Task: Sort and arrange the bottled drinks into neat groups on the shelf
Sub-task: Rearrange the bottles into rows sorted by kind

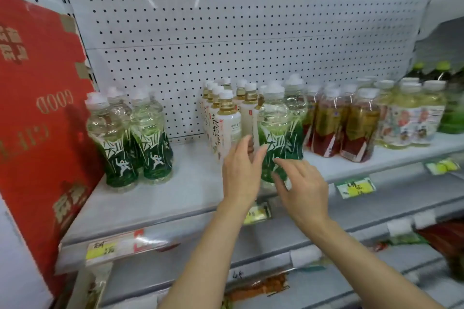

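Note:
On the white shelf (190,195) stands a green-labelled clear bottle (273,130) at the centre, with a second one just behind it. My left hand (239,173) is at its left side and my right hand (301,188) at its lower right, fingers spread and relaxed, close to the bottle without gripping it. Further left is a group of the same green bottles (130,138). White-labelled tea bottles (226,123) stand right behind my left hand. Red-labelled amber bottles (341,125) and pale bottles with colourful labels (406,118) fill the right side.
A red cardboard box (37,120) leans at the shelf's left end. A perforated white back panel (200,32) rises behind the bottles. Price tags (355,187) hang along the shelf edge. Lower shelves hold packaged goods (258,286). Bare shelf lies between the left green group and the white bottles.

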Demonstrator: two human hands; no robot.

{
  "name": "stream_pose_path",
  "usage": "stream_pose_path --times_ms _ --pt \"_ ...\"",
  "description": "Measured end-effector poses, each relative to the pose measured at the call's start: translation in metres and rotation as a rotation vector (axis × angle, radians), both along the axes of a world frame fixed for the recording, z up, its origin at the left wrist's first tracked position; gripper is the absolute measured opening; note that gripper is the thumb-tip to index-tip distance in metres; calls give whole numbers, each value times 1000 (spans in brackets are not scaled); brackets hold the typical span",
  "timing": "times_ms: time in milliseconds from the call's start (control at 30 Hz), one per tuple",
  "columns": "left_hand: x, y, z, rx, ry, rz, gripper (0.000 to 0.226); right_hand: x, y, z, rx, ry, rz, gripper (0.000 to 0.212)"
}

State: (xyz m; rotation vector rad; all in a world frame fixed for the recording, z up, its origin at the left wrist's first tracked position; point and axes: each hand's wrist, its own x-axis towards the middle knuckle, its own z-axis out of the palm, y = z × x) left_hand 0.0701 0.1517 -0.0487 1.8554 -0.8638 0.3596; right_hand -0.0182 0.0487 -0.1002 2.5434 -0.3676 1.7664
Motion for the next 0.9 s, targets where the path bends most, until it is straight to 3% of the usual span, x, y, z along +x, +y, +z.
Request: stream_pose_path --times_ms 100,167,333,500,600,700,833,900 --pt "-15 -32 -3 170 129 108 81 -14 -28 0 1 -11 -33 26" --pt "-21 -45 -3 203 187 194 89 -18 -45 0 37 8 -40 25" --pt "-23 -50 5 141 251 237 64 -13 -69 6 217 113 -22 30" --pt "-32 -16 23 24 201 299 48 9 -91 23 619 226 99 70" --pt "-30 20 38 -32 192 379 60 24 -105 32 783 198 187 86" --pt "-21 63 47 -72 198 501 82 39 -113 34 890 217 230 84" --pt "-6 119 45 -130 227 624 60 49 -109 38 923 244 213 74" --pt "4 142 43 -135 225 683 68 46 -103 43 918 237 187 70"
